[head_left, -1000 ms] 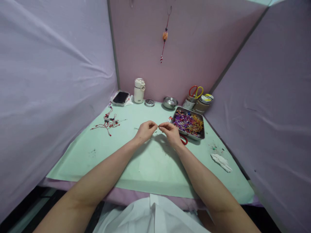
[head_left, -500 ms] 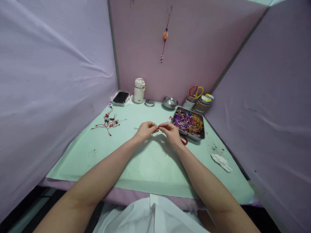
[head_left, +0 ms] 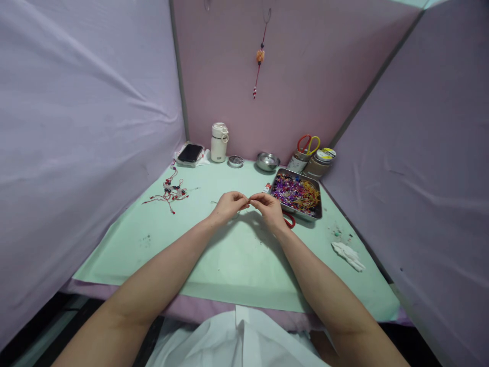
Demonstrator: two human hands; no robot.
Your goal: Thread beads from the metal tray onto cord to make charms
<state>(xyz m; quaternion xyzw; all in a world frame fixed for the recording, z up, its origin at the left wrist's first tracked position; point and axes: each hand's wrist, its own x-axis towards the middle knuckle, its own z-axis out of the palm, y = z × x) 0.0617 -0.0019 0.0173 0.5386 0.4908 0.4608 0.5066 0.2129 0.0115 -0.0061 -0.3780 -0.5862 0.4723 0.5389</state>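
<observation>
Above the middle of the pale green tabletop point(head_left: 229, 255), my left hand point(head_left: 229, 205) and my right hand point(head_left: 266, 208) meet fingertip to fingertip, each pinched closed. Whatever lies between the fingertips is too small to make out. A thin strand pokes out on the left side of my left hand. Right beside my right wrist, red scissor handles point(head_left: 289, 220) show, partly hidden by the hand. Close by on the right stands a metal tray point(head_left: 305, 218) filled with purple beads and red and yellow cords.
Beaded red cords point(head_left: 171, 191) lie at the left. Along the back stand a phone point(head_left: 190, 153), a white bottle point(head_left: 219, 142), a round tin point(head_left: 236, 161), a steel bowl point(head_left: 268, 162) and jars point(head_left: 319, 164). A white cloth point(head_left: 348, 256) lies right; a beaded pendant point(head_left: 260, 57) hangs above.
</observation>
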